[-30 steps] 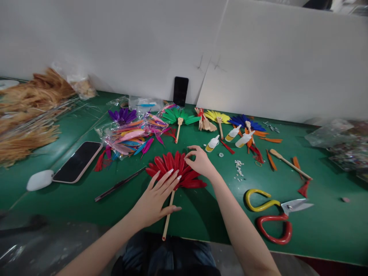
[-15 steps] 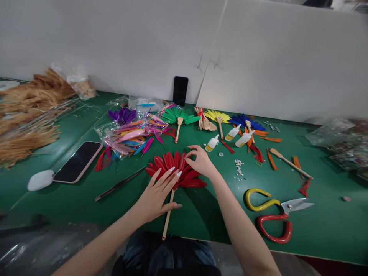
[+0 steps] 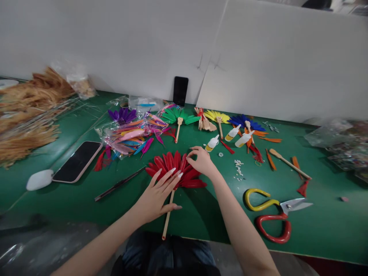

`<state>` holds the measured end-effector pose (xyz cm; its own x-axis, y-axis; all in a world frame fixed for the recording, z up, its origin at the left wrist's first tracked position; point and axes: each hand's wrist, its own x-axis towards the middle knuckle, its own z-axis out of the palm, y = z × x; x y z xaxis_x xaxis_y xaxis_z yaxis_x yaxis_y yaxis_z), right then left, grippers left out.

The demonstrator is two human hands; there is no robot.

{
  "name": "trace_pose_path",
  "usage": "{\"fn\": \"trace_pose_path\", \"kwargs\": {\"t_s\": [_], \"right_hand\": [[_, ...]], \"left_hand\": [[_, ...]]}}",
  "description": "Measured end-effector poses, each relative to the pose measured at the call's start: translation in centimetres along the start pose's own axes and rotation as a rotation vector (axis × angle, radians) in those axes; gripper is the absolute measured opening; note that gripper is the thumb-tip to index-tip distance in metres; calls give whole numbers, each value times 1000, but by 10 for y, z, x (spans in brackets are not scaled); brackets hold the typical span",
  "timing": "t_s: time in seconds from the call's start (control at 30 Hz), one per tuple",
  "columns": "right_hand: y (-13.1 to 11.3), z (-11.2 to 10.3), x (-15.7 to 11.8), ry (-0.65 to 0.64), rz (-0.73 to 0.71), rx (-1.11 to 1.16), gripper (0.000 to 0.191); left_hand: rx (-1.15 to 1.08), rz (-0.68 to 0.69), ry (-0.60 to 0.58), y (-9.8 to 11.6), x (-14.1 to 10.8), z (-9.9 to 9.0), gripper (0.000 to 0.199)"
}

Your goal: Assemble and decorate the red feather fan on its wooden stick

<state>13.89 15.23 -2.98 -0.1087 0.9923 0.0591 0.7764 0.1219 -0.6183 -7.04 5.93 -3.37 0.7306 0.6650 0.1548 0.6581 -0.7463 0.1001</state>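
Note:
A red feather fan point(image 3: 161, 164) lies on the green table in front of me, its wooden handle point(image 3: 168, 218) pointing toward my body. My left hand point(image 3: 156, 197) rests flat over the base of the feathers, fingers stretched out and the thumb reaching across the handle. With thumb and index finger, my right hand point(image 3: 200, 161) pinches the tip of a red feather point(image 3: 184, 163) near the top of the fan. The lower part of the feathers is hidden beneath my left fingers. Dark tweezers point(image 3: 119, 184) lie just left of the fan.
Glue bottles point(image 3: 212, 143), small white beads point(image 3: 238, 168) and large scissors point(image 3: 280, 211) lie to the right. Behind stand green point(image 3: 184, 116), yellow point(image 3: 215, 115) and blue feather fans point(image 3: 253, 123). Bagged colourful feathers point(image 3: 129, 136) and a phone point(image 3: 77, 161) are on the left.
My right hand has shifted very slightly to the right, still pinching at the feather tip. The left hand stays pressed on the fan.

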Motion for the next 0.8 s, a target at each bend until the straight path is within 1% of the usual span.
{"fn": "trace_pose_path", "kwargs": {"t_s": [0.13, 0.37, 0.5, 0.6, 0.8], "right_hand": [[3, -2, 2, 14, 8, 30, 8], [11, -5, 5, 75, -47, 114, 14], [10, -2, 5, 118, -82, 153, 25], [6, 4, 5, 128, -90, 142, 31], [5, 17, 7, 144, -105, 137, 14]], "left_hand": [[-17, -1, -14, 0, 0, -1, 74], [-42, -19, -3, 0, -1, -1, 74], [-82, -92, 60, -2, -2, -2, 73], [-115, -147, 80, -3, -2, -2, 69], [-111, -139, 69, -3, -3, 0, 72]]}}
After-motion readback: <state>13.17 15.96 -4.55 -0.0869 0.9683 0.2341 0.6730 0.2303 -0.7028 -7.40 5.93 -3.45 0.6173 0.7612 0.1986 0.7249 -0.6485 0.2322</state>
